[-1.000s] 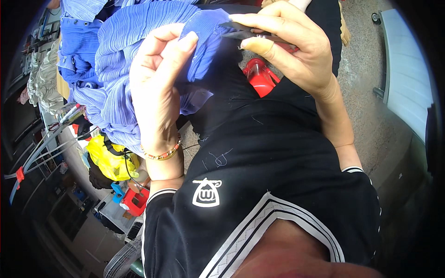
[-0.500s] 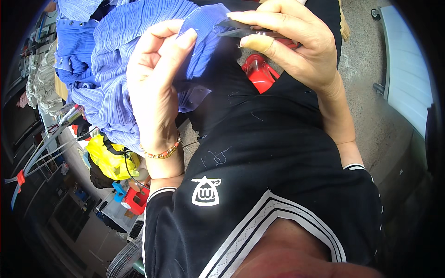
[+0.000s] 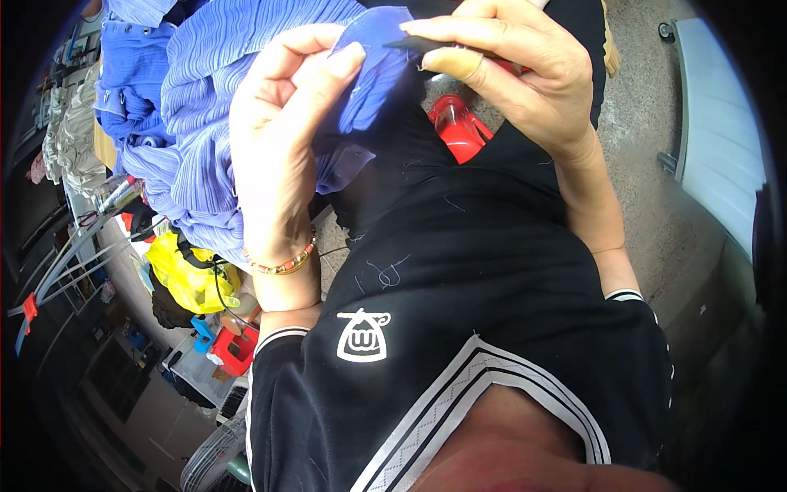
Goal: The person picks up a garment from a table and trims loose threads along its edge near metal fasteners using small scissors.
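Two hands working a fold of blue cloth over a lap

The left hand [image 3: 279, 139] pinches the blue cloth [image 3: 238, 49] between thumb and fingers. The right hand [image 3: 516, 74] is closed on a thin dark tool [image 3: 414, 43] (its handle hidden in the fingers), tip touching the cloth. A red object [image 3: 459, 127] lies half covered below; a yellow bag [image 3: 184, 275] sits lower left.

We see the left hand [image 3: 283, 139] left of the right hand [image 3: 525, 78], a fold of the garment [image 3: 205, 98] between them over the lap. The cloth heap spreads left of the left hand. Below it lies a bag [image 3: 184, 275], then a small crate [image 3: 234, 348].
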`<state>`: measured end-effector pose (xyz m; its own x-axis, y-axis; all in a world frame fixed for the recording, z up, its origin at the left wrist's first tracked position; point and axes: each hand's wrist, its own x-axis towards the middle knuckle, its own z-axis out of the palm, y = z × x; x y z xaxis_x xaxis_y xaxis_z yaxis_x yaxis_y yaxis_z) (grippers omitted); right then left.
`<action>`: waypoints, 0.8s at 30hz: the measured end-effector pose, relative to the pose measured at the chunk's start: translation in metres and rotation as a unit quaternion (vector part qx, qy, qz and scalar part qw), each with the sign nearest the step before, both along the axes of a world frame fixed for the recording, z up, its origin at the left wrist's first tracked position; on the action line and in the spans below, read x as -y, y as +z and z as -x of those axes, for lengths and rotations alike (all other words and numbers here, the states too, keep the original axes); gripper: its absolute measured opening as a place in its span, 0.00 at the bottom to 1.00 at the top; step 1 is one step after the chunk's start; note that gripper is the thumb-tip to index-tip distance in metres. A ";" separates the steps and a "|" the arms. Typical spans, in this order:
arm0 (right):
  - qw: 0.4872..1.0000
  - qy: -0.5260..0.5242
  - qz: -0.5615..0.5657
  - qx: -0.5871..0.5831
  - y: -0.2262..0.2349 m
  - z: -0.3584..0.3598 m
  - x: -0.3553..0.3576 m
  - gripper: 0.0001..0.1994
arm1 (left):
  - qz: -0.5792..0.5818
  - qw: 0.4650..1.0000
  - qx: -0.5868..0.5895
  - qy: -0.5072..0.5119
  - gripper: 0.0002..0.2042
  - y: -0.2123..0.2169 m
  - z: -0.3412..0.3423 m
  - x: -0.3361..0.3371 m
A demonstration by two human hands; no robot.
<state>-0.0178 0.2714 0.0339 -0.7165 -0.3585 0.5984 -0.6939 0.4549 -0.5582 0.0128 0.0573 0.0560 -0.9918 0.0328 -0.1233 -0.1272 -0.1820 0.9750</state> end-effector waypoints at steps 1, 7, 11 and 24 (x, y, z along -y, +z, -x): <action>0.988 0.038 0.098 0.109 -0.002 -0.001 0.000 0.12 | -0.002 1.000 0.004 -0.015 0.10 0.001 0.001 0.000; 0.789 0.119 0.387 0.461 0.003 0.005 0.020 0.13 | 0.056 0.998 -0.024 0.002 0.13 -0.003 0.006 0.011; 0.830 0.160 0.291 0.448 -0.010 0.016 0.013 0.08 | 0.094 0.995 0.029 0.003 0.13 0.014 -0.002 0.015; 0.873 0.213 0.396 0.188 -0.039 0.042 -0.001 0.07 | 0.193 0.979 0.066 -0.023 0.10 0.021 -0.019 0.035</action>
<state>-0.0596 0.2723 -0.0047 -0.8178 -0.2212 0.5314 -0.4062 -0.4323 -0.8051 0.0318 0.0222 0.0771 -0.9652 0.0031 -0.2616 -0.2554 0.2053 0.9448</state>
